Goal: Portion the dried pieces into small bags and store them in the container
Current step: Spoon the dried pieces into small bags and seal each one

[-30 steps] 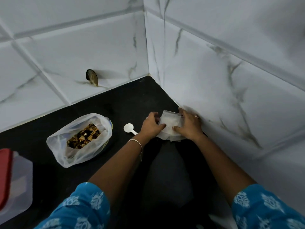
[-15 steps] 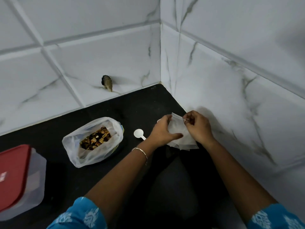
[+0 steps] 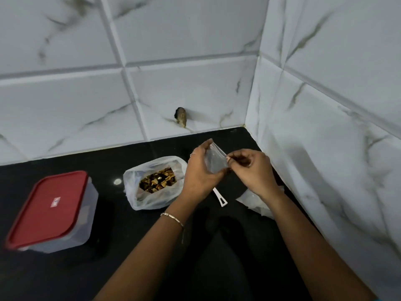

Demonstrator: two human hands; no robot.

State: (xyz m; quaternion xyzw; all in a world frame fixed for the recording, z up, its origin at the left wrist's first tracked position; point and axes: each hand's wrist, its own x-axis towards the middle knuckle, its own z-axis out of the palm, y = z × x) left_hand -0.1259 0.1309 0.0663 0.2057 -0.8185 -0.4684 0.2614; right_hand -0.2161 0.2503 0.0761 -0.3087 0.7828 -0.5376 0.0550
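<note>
Above counter now (lifted): small bag (image 3: 214,162).

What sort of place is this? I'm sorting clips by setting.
Probably a home kitchen counter corner: a black countertop meets marble-look wall tiles, with a red-lidded food container and a bag of dried pieces on it.

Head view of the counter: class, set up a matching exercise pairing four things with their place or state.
Things:
1 container
2 large bag of dried pieces
3 small clear bag
4 white spoon

States:
A lying on the counter under the left hand
B held up by both hands
C closed with a red lid
D open at the top

Pairs: 1-C, 2-D, 3-B, 4-A
</note>
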